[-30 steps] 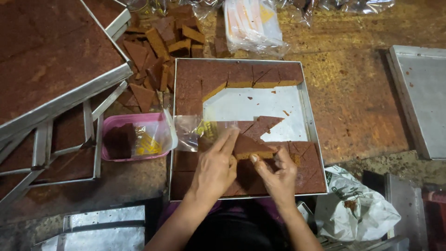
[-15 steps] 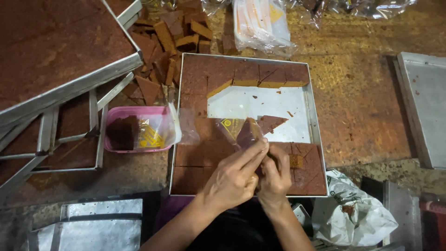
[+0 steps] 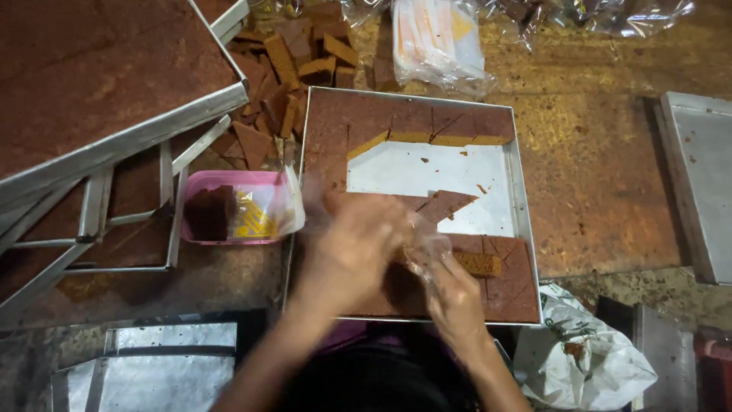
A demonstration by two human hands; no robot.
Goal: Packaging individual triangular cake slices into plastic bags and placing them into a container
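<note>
Both your hands meet over the near half of the metal tray. Your left hand is motion-blurred; I cannot tell its finger spread. Your right hand has fingers narrowed around a clear wrapper, likely to keep it open. A cut cake slice lies at 3 o'clock of them. The pink tub sits at 9 o'clock, within reach.
</note>
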